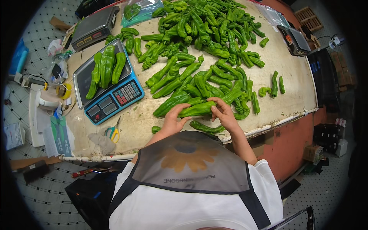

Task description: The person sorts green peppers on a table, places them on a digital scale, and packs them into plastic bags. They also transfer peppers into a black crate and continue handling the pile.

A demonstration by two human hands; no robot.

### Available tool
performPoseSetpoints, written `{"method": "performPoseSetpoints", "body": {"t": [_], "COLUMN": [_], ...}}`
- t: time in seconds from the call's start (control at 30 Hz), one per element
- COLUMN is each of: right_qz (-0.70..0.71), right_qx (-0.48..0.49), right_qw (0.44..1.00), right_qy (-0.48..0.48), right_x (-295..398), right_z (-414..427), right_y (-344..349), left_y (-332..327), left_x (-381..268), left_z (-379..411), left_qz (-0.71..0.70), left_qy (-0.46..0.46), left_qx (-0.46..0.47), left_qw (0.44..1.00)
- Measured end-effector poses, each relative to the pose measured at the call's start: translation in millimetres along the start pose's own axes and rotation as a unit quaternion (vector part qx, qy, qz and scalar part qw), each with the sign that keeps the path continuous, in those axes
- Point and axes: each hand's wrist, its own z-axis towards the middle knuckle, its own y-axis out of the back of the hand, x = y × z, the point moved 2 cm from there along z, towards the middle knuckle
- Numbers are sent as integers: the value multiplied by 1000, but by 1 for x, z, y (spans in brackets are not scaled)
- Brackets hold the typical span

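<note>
Between my two hands lies a long green pepper [198, 109]. My left hand [174, 118] has its fingers at the pepper's left end, and my right hand [222, 112] pinches its right end. More green peppers lie loose just beyond my fingers, and a large pile of green peppers [201, 26] covers the back of the table. To the left, several long peppers [105, 67] rest on the metal tray of a blue digital scale [115, 99]. One curved pepper [205, 126] lies near the apron, below my right hand.
Scissors [114, 133] with teal and yellow handles lie left of me beside a crumpled greyish cloth [102, 142]. A second scale [95, 26] stands at the back left, another [296, 40] at the far right. Plastic bags [141, 13] lie at the back. The table's front edge [276, 123] curves right.
</note>
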Motion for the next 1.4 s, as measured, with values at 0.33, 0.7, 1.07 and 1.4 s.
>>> {"method": "performPoseSetpoints", "body": {"t": [0.33,0.7,1.07,1.4], "right_qz": [-23,-187,-141,-303], "right_qx": [-48,-128,53,-71], "right_qw": [998,962,984,946], "right_qy": [40,154,98,95], "right_x": [10,38,47,32], "right_z": [4,3,21,47], "right_y": [-20,-54,-46,-56], "left_y": [-6,-21,-17,66], "left_x": [0,21,29,44], "left_z": [-4,-8,-15,0], "left_qz": [-29,-178,-384,-244], "left_qy": [19,87,156,130], "left_qx": [5,28,234,-112], "left_qw": [999,980,880,954]}}
